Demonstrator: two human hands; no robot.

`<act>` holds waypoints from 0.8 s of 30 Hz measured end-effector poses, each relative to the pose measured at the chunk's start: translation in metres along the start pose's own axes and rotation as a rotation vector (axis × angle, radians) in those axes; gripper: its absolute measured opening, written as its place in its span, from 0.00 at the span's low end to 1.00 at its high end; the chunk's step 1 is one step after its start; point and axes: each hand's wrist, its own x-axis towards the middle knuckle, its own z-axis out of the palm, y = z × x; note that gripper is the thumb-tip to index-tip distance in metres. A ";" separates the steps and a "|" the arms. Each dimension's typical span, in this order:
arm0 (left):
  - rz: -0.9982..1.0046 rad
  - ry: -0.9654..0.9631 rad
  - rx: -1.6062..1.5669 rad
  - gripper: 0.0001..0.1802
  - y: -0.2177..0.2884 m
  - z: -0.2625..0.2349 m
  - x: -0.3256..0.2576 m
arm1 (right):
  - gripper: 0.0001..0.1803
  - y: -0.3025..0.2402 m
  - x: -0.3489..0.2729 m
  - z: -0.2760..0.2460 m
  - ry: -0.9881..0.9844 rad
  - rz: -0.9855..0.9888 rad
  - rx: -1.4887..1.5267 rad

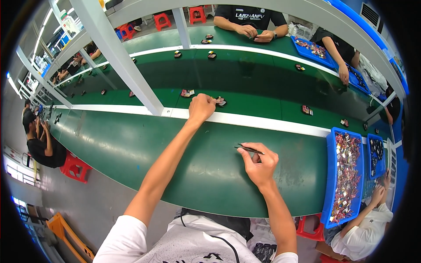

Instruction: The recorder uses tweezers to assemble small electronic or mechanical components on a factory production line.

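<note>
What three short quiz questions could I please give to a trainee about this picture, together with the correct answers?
1. Which tool is in the right hand?
2. Where is the large blue tray?
A) to the left of both hands
B) to the right of both hands
C) on the floor
3. True or false: the left hand is inside that tray.

Key:
1. Dark tweezers.
2. B.
3. False; it is at a small dark piece beyond the white rail.
</note>
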 end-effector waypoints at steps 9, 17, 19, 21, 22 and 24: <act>-0.108 -0.014 -0.105 0.13 -0.009 0.008 0.032 | 0.09 -0.007 0.001 0.000 -0.034 -0.028 0.012; -0.095 -0.125 -0.287 0.09 0.001 -0.016 -0.004 | 0.08 -0.002 -0.003 -0.005 -0.045 0.170 0.117; -0.055 -0.263 -0.467 0.09 0.018 -0.025 -0.035 | 0.08 0.005 -0.005 -0.013 -0.034 0.261 0.194; -0.037 -0.327 -0.485 0.09 0.024 -0.030 -0.065 | 0.07 0.008 -0.004 -0.016 -0.034 0.348 0.282; -0.059 -0.341 -0.497 0.08 0.029 -0.032 -0.081 | 0.07 0.007 -0.002 -0.018 -0.036 0.471 0.396; -0.078 -0.370 -0.559 0.07 0.031 -0.032 -0.106 | 0.08 0.003 0.004 -0.023 -0.059 0.628 0.553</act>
